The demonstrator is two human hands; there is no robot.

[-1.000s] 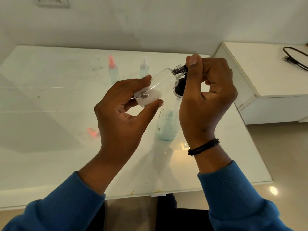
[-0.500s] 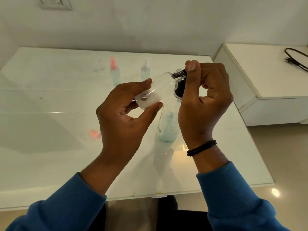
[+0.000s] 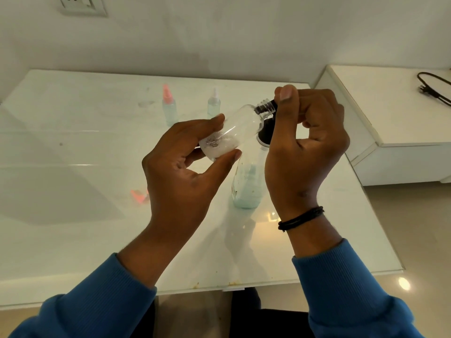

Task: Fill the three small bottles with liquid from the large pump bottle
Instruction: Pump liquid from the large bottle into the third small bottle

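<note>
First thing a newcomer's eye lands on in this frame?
The small clear bottle, tilted at centre frame: the left hand grips its base, where a little white liquid pools, and the right hand pinches at its open threaded neck. Just below stands the large pump bottle on the white table, its black pump top half hidden by the right hand. Further back stand two small capped bottles, one pink-capped, one white-capped.

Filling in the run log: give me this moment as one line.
left hand holds small bottle tilted | right hand pinches at its neck | pump bottle on table | two capped bottles behind
</note>
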